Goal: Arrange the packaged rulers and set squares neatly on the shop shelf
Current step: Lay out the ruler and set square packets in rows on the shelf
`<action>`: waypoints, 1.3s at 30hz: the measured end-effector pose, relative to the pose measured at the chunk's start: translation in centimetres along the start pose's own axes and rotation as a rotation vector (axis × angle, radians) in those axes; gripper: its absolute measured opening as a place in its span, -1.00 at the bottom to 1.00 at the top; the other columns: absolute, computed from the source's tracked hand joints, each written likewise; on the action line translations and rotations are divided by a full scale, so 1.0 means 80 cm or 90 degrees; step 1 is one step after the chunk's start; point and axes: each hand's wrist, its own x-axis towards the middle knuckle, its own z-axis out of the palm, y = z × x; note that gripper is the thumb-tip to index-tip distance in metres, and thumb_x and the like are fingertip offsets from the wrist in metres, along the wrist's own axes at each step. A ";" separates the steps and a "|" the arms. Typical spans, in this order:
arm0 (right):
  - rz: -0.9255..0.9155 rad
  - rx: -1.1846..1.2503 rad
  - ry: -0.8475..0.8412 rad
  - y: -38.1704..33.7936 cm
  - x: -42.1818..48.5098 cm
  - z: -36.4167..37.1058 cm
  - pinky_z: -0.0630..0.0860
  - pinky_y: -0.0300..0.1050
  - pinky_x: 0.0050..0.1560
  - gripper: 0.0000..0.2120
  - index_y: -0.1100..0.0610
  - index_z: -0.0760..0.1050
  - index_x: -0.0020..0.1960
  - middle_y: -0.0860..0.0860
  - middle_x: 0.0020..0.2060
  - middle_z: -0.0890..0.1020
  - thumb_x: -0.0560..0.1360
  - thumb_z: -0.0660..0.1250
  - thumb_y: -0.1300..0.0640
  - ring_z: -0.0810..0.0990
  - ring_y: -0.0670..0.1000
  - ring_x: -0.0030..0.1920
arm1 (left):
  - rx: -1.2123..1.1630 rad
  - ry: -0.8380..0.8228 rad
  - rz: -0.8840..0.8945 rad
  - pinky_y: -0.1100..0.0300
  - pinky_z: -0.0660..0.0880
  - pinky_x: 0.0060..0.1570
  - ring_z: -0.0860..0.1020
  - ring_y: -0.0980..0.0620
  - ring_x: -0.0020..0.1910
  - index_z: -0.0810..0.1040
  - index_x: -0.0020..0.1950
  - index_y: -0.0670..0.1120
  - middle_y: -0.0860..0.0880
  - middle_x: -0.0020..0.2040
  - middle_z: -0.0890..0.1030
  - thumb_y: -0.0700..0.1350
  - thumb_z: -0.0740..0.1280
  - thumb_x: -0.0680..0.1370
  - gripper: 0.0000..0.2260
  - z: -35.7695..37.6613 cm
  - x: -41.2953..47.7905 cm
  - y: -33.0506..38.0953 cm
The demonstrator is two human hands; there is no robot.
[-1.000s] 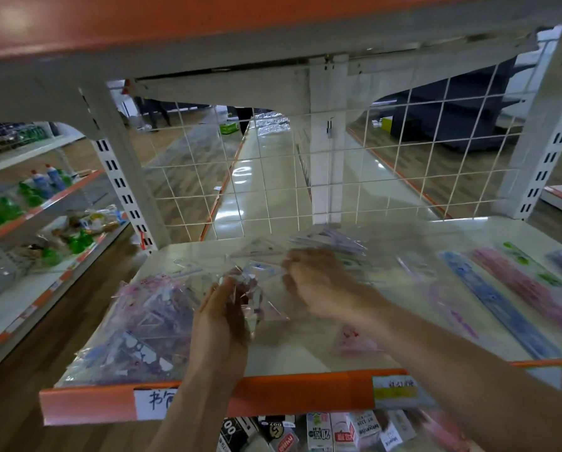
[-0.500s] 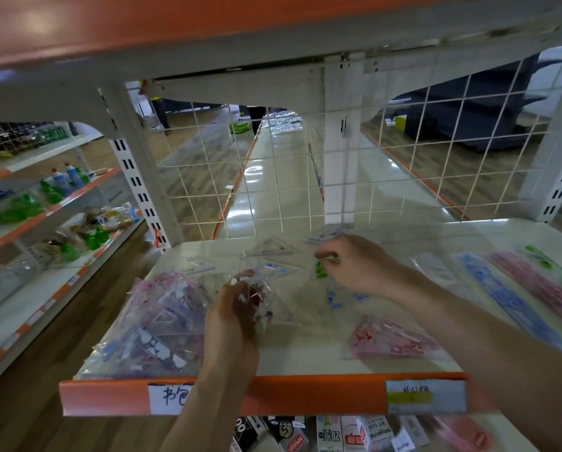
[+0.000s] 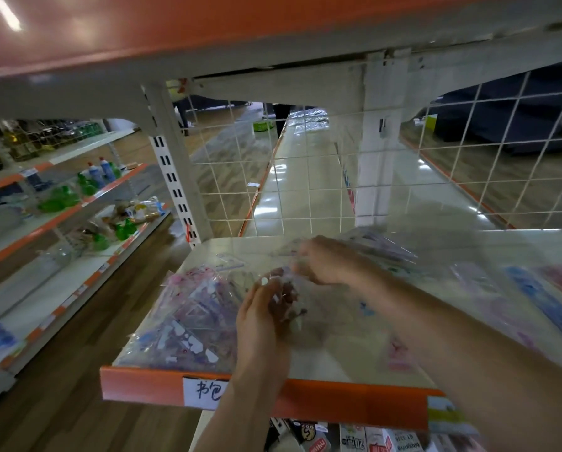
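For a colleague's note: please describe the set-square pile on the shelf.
Find the shelf with the orange front edge. At its left end, above the handwritten label, lies the pile; only it shows pink-purple triangles, unlike the long rulers.

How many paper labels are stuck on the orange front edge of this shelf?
2: a handwritten white label left of centre, partly behind the left forearm, and a blurred label at the right end. The forearm could hide another.
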 end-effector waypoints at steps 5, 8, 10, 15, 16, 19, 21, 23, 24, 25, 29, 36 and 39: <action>0.038 0.430 -0.086 0.021 -0.067 -0.030 0.51 -0.19 -0.20 -0.77 0.14 0.58 0.00 0.05 -0.16 0.68 0.58 0.24 0.01 0.64 -0.08 -0.22 | 0.028 -0.032 0.026 0.01 0.56 -0.02 0.62 -0.11 -0.05 0.59 0.12 -0.18 -0.20 -0.01 0.65 -0.20 0.30 0.52 -0.80 -0.004 0.001 -0.002; -0.017 0.400 -0.142 0.026 -0.094 -0.028 0.50 -0.25 -0.25 -0.89 0.04 0.58 -0.02 -0.07 -0.22 0.68 0.52 0.33 0.03 0.64 -0.19 -0.25 | 0.050 -0.041 0.019 0.07 0.52 -0.09 0.59 -0.09 -0.11 0.63 0.05 -0.15 -0.19 -0.06 0.63 -0.15 0.31 0.52 -0.83 -0.003 0.004 -0.004; -0.011 0.432 -0.108 0.029 -0.096 -0.028 0.50 -0.27 -0.28 -0.98 0.05 0.57 -0.07 -0.07 -0.26 0.67 0.51 0.35 0.13 0.62 -0.20 -0.29 | 0.056 -0.067 -0.008 0.08 0.48 -0.11 0.58 -0.06 -0.13 0.65 0.03 -0.10 -0.15 -0.08 0.63 -0.09 0.28 0.55 -0.81 -0.002 0.006 -0.006; 0.063 0.580 -0.068 0.029 -0.096 -0.019 0.56 -0.25 -0.33 -0.98 0.16 0.55 -0.10 0.07 -0.24 0.67 0.49 0.38 0.21 0.68 -0.08 -0.28 | 0.090 -0.169 -0.013 -0.04 0.58 0.01 0.62 -0.19 0.06 0.58 0.16 -0.16 -0.21 0.08 0.64 -0.17 0.22 0.57 -0.77 0.001 0.001 -0.006; 0.069 0.567 -0.077 0.029 -0.096 -0.017 0.57 -0.24 -0.33 -0.96 0.16 0.55 -0.09 0.07 -0.23 0.66 0.49 0.39 0.20 0.68 -0.07 -0.27 | 0.098 -0.168 -0.008 -0.06 0.58 0.02 0.61 -0.20 0.06 0.58 0.16 -0.16 -0.21 0.09 0.64 -0.20 0.23 0.56 -0.78 0.000 0.001 -0.006; 0.063 0.464 -0.009 0.034 -0.095 -0.021 0.59 -0.21 -0.22 -0.90 0.12 0.53 -0.02 0.00 -0.16 0.64 0.51 0.35 0.10 0.67 -0.05 -0.17 | 0.100 -0.130 -0.013 0.01 0.62 -0.14 0.64 -0.11 -0.12 0.60 0.03 -0.14 -0.14 -0.06 0.65 -0.23 0.26 0.55 -0.85 -0.002 0.003 -0.007; 0.039 0.398 0.147 0.041 -0.093 -0.033 0.53 -0.24 -0.10 -0.85 0.02 0.46 0.08 -0.11 -0.07 0.57 0.52 0.33 0.08 0.58 -0.14 -0.07 | 0.111 -0.115 -0.012 0.08 0.61 -0.25 0.63 -0.06 -0.22 0.60 -0.01 -0.14 -0.10 -0.17 0.63 -0.23 0.27 0.55 -0.88 -0.001 0.003 -0.007; -0.013 0.408 0.175 0.044 -0.092 -0.045 0.49 -0.31 -0.11 -0.73 0.00 0.47 0.23 -0.10 -0.02 0.57 0.53 0.33 0.13 0.56 -0.17 -0.07 | 0.134 -0.115 -0.003 0.11 0.60 -0.30 0.62 -0.03 -0.26 0.60 -0.05 -0.13 -0.08 -0.23 0.61 -0.23 0.28 0.54 -0.90 0.001 0.002 -0.008; -0.033 0.414 0.141 0.044 -0.092 -0.048 0.50 -0.32 -0.15 -0.74 0.05 0.51 0.21 -0.07 -0.06 0.61 0.52 0.34 0.16 0.58 -0.17 -0.12 | 0.142 -0.115 0.002 0.13 0.59 -0.33 0.63 -0.01 -0.28 0.59 -0.06 -0.12 -0.07 -0.25 0.60 -0.23 0.28 0.54 -0.90 0.001 0.002 -0.008; -0.039 0.413 0.100 0.043 -0.093 -0.049 0.51 -0.33 -0.19 -0.80 0.08 0.56 0.13 -0.04 -0.14 0.64 0.51 0.35 0.19 0.61 -0.17 -0.19 | 0.144 -0.113 0.008 0.15 0.57 -0.36 0.62 -0.01 -0.29 0.58 -0.06 -0.12 -0.07 -0.26 0.59 -0.22 0.28 0.55 -0.91 0.002 0.001 -0.008; 0.026 0.445 -0.014 0.047 -0.097 -0.044 0.53 -0.34 -0.30 -0.92 0.21 0.57 0.00 0.06 -0.26 0.66 0.51 0.35 0.25 0.63 -0.13 -0.31 | 0.089 -0.082 0.011 0.17 0.56 -0.41 0.63 -0.02 -0.29 0.57 -0.01 -0.13 -0.08 -0.25 0.61 -0.20 0.23 0.58 -0.87 0.000 0.003 -0.005; 0.090 0.665 0.082 0.049 -0.097 -0.032 0.53 -0.29 -0.31 -0.94 0.17 0.57 -0.09 0.04 -0.25 0.65 0.53 0.32 0.25 0.64 -0.10 -0.27 | 0.024 -0.054 0.002 0.09 0.62 -0.27 0.65 -0.07 -0.20 0.57 0.09 -0.16 -0.13 -0.16 0.64 -0.14 0.23 0.60 -0.83 -0.005 0.010 -0.005; 0.095 0.711 0.142 0.044 -0.096 -0.023 0.51 -0.32 -0.37 -0.92 0.15 0.56 -0.11 0.01 -0.28 0.64 0.53 0.31 0.24 0.62 -0.12 -0.29 | 0.002 -0.051 -0.011 0.09 0.62 -0.30 0.65 -0.09 -0.25 0.55 0.10 -0.17 -0.16 -0.14 0.64 -0.13 0.19 0.62 -0.81 -0.003 0.009 -0.004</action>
